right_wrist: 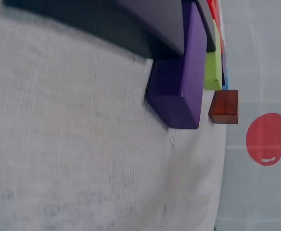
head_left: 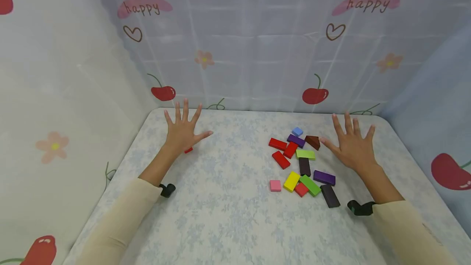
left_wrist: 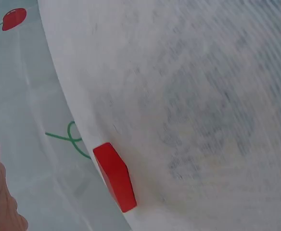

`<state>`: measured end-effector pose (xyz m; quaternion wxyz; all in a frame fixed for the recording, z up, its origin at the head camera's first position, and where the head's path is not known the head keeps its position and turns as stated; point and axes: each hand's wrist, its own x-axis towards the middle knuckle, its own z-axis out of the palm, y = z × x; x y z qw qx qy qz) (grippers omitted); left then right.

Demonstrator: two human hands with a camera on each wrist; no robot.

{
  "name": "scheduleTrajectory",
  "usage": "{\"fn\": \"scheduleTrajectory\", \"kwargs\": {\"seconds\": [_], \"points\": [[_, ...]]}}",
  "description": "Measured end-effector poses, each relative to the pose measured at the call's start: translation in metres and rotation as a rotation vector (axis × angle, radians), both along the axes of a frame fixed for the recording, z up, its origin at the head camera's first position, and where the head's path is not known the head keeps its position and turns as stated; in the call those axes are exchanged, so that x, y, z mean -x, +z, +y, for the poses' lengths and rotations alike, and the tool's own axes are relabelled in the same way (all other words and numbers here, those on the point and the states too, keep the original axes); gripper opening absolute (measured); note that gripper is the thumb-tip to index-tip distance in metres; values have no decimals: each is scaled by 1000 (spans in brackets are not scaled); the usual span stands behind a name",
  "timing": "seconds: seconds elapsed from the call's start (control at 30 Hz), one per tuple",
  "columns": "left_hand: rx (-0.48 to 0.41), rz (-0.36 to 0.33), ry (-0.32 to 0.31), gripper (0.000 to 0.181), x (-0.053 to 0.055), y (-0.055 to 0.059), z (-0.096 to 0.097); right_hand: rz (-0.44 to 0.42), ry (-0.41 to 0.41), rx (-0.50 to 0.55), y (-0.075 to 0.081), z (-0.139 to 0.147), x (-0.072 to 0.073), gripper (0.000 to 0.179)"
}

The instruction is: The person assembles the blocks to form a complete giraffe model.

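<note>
My left hand point(head_left: 181, 134) is spread above the far left of the table, palm down, holding nothing. Partly hidden behind its wrist lies a red block point(head_left: 189, 150), seen whole in the left wrist view point(left_wrist: 115, 178). To the right, my right hand point(head_left: 355, 148) is also spread with straight fingers and holds nothing. Its thumb points at a brown triangular block point(head_left: 312, 142); whether they touch I cannot tell. Nearby lie a purple block point(head_left: 324, 177), a black block point(head_left: 330, 196), a light green block point(head_left: 306, 155) and a blue block point(head_left: 297, 131).
Red blocks point(head_left: 281, 160), a yellow block point(head_left: 292, 181), a green block point(head_left: 310, 185) and a pink block point(head_left: 275, 185) lie loosely grouped right of centre. A pale floral cloth covers the table point(head_left: 220, 216). Printed curtains point(head_left: 257, 52) hang behind and at both sides.
</note>
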<state>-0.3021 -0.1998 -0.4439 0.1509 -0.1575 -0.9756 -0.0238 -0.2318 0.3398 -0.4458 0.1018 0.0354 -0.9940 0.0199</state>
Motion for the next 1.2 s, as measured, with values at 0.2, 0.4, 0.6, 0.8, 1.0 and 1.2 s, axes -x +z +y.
{"fn": "scheduleTrajectory", "kwargs": {"seconds": [0.2,0.4,0.6,0.8,1.0,1.2], "points": [[2,-8,-114,102,-13,7,29,10,39,159,7,-14,-17,92],[-78,-51,-274,94,-34,12,69,46,77,260,12,-34,-39,81],[-244,-241,-391,72,-50,10,112,-78,49,353,8,-53,-53,63],[-299,-389,-485,63,-50,0,146,-106,55,370,-2,-66,-57,43],[-326,-525,-550,57,-39,-12,176,-166,55,378,-11,-74,-57,39],[-319,-605,-585,50,-30,-17,201,-238,45,334,-15,-81,-54,41]]}}
